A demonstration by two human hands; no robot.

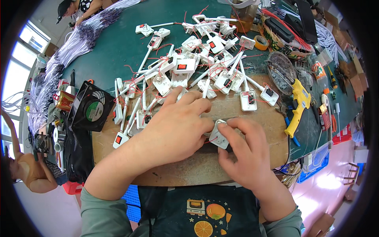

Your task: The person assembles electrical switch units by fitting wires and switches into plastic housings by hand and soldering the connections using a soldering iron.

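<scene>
My right hand (244, 148) pinches a small white plastic switch housing (219, 135) between thumb and fingers. Its open inner side faces up, and a thin red wire runs from it toward my left hand. My left hand (177, 122) is palm down with curled fingers, close beside the housing. What it grips, if anything, is hidden under it. Beyond my left fingertips lies a heap of white switch housings with red rocker switches (182, 66), white tubes and red wires. Two opened housings (248, 101) lie to the right of the heap.
A black fan (91, 106) stands at the left of the wooden board (169, 172). On the right lie a yellow glue gun (300, 102), a round dish of dark residue (281, 65) and orange tape (261, 42). Bundled white cables (75, 45) line the far left edge. Other people are at left.
</scene>
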